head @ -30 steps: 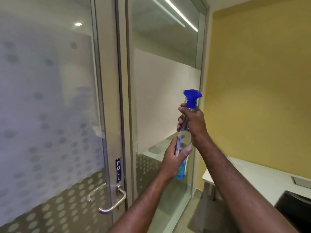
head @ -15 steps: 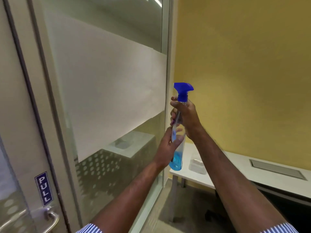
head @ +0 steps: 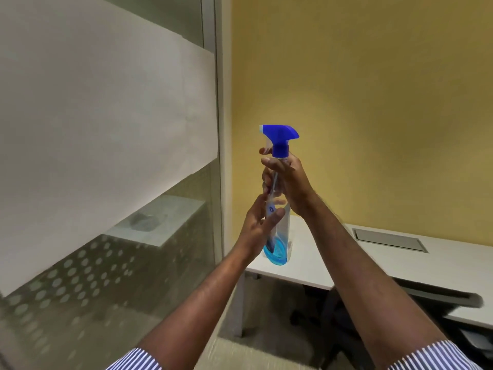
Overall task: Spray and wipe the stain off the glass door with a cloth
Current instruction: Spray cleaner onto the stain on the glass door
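Both hands grip spray bottle (head: pixel 277 209) | clear, blue trigger, blue liquid low

A plain mustard-yellow painted wall (head: pixel 373 89) fills the upper right. Against its foot stands a long white laminate desk (head: pixel 333 265), its near edge running towards the right. A grey rectangular metal cable hatch (head: pixel 389 240) is set flush into the desk's top beside the back edge. A dark office chair with a grey armrest (head: pixel 440 296) sits under the desk's near edge at the right. Speckled beige carpet (head: pixel 240 351) covers the floor below.
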Tool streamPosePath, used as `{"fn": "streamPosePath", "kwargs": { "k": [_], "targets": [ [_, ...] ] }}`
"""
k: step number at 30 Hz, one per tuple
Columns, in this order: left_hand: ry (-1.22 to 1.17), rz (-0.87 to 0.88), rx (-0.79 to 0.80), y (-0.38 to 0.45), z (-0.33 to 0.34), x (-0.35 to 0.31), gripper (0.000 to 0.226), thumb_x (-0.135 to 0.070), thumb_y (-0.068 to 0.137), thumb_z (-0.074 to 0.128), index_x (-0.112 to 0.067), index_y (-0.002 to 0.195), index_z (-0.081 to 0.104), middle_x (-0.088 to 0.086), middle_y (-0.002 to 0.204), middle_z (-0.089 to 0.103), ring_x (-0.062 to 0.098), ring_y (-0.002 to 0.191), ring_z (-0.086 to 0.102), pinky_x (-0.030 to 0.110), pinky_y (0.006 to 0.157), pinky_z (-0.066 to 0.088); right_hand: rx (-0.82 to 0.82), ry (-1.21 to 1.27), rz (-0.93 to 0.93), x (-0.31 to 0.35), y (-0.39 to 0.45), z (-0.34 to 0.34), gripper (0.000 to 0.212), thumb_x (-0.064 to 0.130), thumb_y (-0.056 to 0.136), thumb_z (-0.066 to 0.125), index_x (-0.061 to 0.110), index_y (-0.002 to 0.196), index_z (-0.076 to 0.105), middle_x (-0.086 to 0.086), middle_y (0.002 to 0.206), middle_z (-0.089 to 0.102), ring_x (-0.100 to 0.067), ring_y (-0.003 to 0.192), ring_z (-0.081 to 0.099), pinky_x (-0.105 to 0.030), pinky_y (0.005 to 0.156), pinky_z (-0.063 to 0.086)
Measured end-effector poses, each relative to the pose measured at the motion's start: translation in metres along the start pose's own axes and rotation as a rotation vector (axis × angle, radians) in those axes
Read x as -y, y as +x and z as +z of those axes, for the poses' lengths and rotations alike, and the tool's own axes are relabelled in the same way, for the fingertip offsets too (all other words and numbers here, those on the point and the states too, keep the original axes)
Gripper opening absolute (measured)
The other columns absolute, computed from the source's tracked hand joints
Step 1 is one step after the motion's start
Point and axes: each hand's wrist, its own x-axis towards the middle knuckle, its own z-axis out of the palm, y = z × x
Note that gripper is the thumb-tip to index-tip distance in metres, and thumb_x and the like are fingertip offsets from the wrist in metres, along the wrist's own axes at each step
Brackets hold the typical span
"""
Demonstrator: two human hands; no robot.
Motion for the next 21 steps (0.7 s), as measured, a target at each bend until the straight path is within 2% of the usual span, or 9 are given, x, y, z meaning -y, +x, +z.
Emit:
{"fn": "streamPosePath", "kwargs": {
  "k": [5, 7, 10, 12, 16, 19, 21],
  "targets": [
    [-0.080, -0.036, 0.041, 0.052, 0.014, 0.038, 0.061, -0.055, 0.087, 0.058, -0.038, 0.144, 0.044, -0.007, 0.144, 0.060, 0.013, 0.124, 0.064, 0.040, 0.106, 0.055, -0.038, -0.043, 0.012, -0.036, 0.036, -0.035, 0.032, 0.028, 0.093, 0.063, 0.012, 0.119, 0.055, -0.001, 0.063, 0.058, -0.016, 0.052, 0.056, -0.030, 0.055, 0.053],
    [-0.114, -0.038, 0.062, 0.076, 0.017, 0.053, 0.061, -0.056, 0.086, 0.059, -0.038, 0.143, 0.044, -0.003, 0.147, 0.058, 0.021, 0.131, 0.062, 0.043, 0.108, 0.055, -0.060, -0.068, 0.016, -0.053, 0.056, -0.048, 0.037, 0.028, 0.093, 0.063, 0.009, 0.123, 0.054, -0.002, 0.065, 0.057, -0.016, 0.053, 0.056, -0.031, 0.056, 0.053],
    [-0.153, -0.026, 0.091, 0.119, 0.021, 0.076, 0.062, -0.066, 0.078, 0.060, -0.045, 0.135, 0.047, 0.000, 0.147, 0.060, 0.023, 0.131, 0.062, 0.043, 0.105, 0.056, -0.092, -0.097, 0.026, -0.076, 0.090, -0.067, 0.038, 0.029, 0.091, 0.064, 0.010, 0.124, 0.056, 0.000, 0.066, 0.057, -0.013, 0.056, 0.057, -0.029, 0.057, 0.054],
    [-0.168, -0.033, 0.109, 0.149, 0.023, 0.092, 0.065, -0.069, 0.076, 0.061, -0.043, 0.135, 0.049, -0.001, 0.144, 0.062, 0.023, 0.129, 0.063, 0.039, 0.104, 0.058, -0.111, -0.079, 0.029, -0.090, 0.113, -0.081, 0.036, 0.028, 0.092, 0.064, 0.011, 0.123, 0.057, 0.000, 0.067, 0.055, -0.011, 0.056, 0.056, -0.029, 0.057, 0.053],
    [-0.161, -0.051, 0.155, 0.200, 0.027, 0.123, 0.062, -0.069, 0.074, 0.063, -0.043, 0.129, 0.052, -0.009, 0.134, 0.065, 0.013, 0.118, 0.066, 0.012, 0.084, 0.057, -0.158, -0.061, 0.062, -0.119, 0.149, -0.108, 0.037, 0.024, 0.092, 0.061, 0.007, 0.125, 0.056, -0.003, 0.067, 0.053, -0.013, 0.055, 0.055, -0.030, 0.057, 0.051],
    [-0.145, -0.053, 0.209, 0.234, 0.032, 0.143, 0.069, -0.070, 0.072, 0.064, -0.038, 0.133, 0.052, -0.010, 0.133, 0.065, 0.012, 0.116, 0.066, 0.010, 0.084, 0.056, -0.170, -0.061, 0.071, -0.137, 0.172, -0.130, 0.036, 0.024, 0.093, 0.060, 0.009, 0.125, 0.058, -0.004, 0.068, 0.054, -0.014, 0.056, 0.055, -0.031, 0.059, 0.051],
    [-0.148, -0.048, 0.244, 0.255, 0.037, 0.155, 0.072, -0.070, 0.072, 0.065, -0.036, 0.134, 0.052, -0.009, 0.133, 0.065, 0.014, 0.118, 0.066, 0.015, 0.090, 0.056, -0.183, -0.051, 0.074, -0.149, 0.184, -0.146, 0.034, 0.023, 0.093, 0.060, 0.011, 0.125, 0.059, -0.004, 0.070, 0.055, -0.014, 0.057, 0.056, -0.031, 0.058, 0.052]
  ]
}}
